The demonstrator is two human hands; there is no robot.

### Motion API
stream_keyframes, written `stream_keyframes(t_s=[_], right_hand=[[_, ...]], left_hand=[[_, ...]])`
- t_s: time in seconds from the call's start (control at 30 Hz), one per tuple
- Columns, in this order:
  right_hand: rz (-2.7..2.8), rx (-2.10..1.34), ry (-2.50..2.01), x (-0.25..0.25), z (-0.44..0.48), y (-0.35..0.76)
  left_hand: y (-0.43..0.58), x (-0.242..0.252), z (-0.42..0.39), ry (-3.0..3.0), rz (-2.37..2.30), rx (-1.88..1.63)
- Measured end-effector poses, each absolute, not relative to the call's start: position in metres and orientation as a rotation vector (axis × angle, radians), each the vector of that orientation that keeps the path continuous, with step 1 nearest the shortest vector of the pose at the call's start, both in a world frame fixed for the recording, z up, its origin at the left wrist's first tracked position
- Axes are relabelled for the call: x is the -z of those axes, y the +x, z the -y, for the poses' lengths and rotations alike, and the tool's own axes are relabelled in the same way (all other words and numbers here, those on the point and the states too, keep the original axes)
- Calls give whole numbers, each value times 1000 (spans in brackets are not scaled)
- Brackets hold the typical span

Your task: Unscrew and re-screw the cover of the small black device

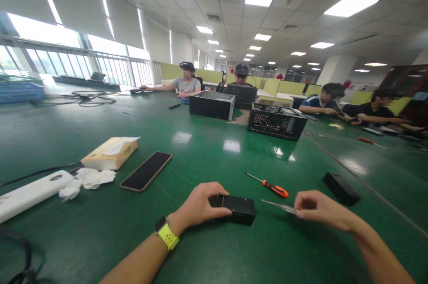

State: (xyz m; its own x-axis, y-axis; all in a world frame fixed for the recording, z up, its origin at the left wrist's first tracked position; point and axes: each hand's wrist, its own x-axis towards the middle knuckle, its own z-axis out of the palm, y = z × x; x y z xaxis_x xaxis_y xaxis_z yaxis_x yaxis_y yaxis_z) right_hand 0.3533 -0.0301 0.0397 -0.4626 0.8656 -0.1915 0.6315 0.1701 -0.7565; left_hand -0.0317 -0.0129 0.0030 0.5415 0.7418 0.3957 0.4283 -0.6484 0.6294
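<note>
My left hand (203,203), with a yellow-strapped watch (166,233) on its wrist, grips a small black rectangular box (242,208) by its left end on the green table. Between the thumb and fingers of my right hand (317,206) is a slim screwdriver (282,207) with a clear handle. Its metal tip points left toward the box, a short gap away from it. Behind that tip lies an orange and black screwdriver (274,187). A second black block (341,188) rests to the right, beyond my right hand.
On the left are a phone (146,171), a tissue pack (110,152), crumpled tissues (95,178) and a white power strip (35,194). Black computer cases (277,121) stand farther back. Several people (187,81) sit around the table. Another orange screwdriver (368,141) lies far right.
</note>
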Motion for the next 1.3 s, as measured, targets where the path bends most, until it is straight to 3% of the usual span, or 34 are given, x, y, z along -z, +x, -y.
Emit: stream_keyframes(t_s=[0.7,1.3], right_hand=[[2200,-1259,-1360,-40,36,328],[2276,-864,-1420,-36,45,294]], left_hand=[[-31,-6,14,2331,-963,-876],[-31,-4,14,2339,-992,-856]])
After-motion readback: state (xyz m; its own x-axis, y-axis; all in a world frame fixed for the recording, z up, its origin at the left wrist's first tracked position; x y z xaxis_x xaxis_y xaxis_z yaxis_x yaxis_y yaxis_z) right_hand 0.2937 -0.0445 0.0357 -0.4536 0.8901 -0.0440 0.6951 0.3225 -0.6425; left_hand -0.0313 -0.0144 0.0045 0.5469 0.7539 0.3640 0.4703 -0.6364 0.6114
